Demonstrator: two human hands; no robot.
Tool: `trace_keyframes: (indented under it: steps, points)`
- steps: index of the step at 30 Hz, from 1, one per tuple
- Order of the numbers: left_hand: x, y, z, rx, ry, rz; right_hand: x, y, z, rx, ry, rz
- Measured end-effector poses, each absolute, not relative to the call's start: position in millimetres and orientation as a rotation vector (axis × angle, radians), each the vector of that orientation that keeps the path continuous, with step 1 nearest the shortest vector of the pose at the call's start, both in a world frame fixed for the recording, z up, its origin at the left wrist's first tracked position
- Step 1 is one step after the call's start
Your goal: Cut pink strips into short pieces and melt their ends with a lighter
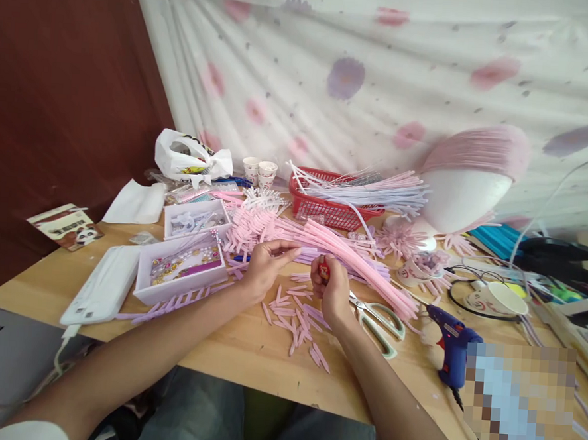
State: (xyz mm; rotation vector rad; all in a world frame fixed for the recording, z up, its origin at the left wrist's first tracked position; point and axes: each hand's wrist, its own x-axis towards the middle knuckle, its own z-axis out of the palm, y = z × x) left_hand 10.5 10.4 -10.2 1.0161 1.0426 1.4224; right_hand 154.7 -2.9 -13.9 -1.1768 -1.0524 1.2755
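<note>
My left hand [266,265] is over the middle of the wooden table [246,356], its fingertips pinched on the end of a pink pipe cleaner from the long pink bundle [351,257] lying across the table. My right hand [330,285] is closed around a small red-handled tool; I cannot tell what kind. Below both hands lie several short cut pink pieces [295,316]. White-handled scissors [380,318] rest just right of my right hand.
A blue glue gun [448,342] lies at the right. White trays of small decorations [184,266] and a white pack [103,288] sit at the left. A red basket [327,209] with pale pipe cleaners, paper cups [260,171] and a white foam head [462,190] with pink strands stand behind.
</note>
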Motion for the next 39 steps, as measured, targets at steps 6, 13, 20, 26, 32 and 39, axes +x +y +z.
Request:
trace_keyframes:
  steps: [6, 13, 20, 26, 32, 39]
  points:
    - [10.5, 9.5, -9.1, 1.022, 1.052, 1.419, 154.1, -4.1, -12.8, -1.16, -1.066, 1.297]
    - [11.4, 8.7, -8.9, 1.049, 1.045, 1.408, 155.4, -4.7, -13.8, -1.154, -1.118, 1.257]
    - [10.4, 11.2, -14.6, 1.067, 1.036, 1.404, 156.4, -3.3, -16.3, -1.152, -1.087, 1.312]
    - [11.1, 9.5, -11.1, 1.054, 1.05, 1.395, 156.2, -3.9, -16.6, -1.098, -1.054, 1.299]
    - [11.0, 7.8, -7.4, 1.059, 1.041, 1.394, 157.5, 1.6, -18.5, -1.085, -1.111, 0.91]
    - [10.1, 7.1, -8.1, 1.028, 1.043, 1.345, 161.2, 0.4, -21.3, -1.159, -1.264, 0.756]
